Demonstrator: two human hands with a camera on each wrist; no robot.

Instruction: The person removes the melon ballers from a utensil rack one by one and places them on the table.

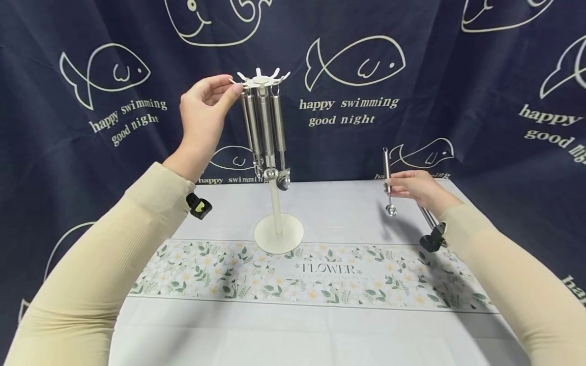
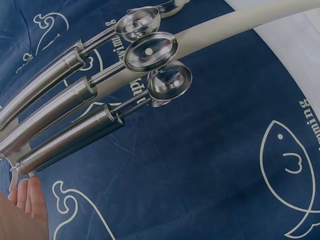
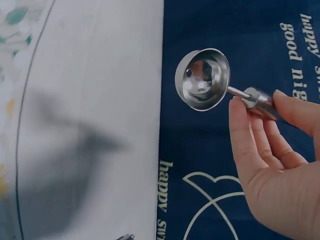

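A cream utensil rack [image 1: 277,207] stands on a round base, its top a ring of hooks. Several steel-handled utensils hang from it, including a scoop [image 1: 283,179] and a melon baller [image 2: 151,52] with a hole in its bowl. My left hand [image 1: 207,104] pinches a hook at the rack's left side between thumb and fingers; in the left wrist view only part of that hand shows. To the right, my right hand [image 1: 414,188] holds another melon baller [image 3: 204,80] by its handle above the table, bowl downward. Its bowl also has a small hole.
Another steel-handled utensil [image 1: 428,216] lies on the table beneath the right wrist, partly hidden. A floral runner [image 1: 320,284] crosses the white table [image 1: 220,330]. Behind hangs a dark blue curtain [image 1: 284,30] with fish drawings.
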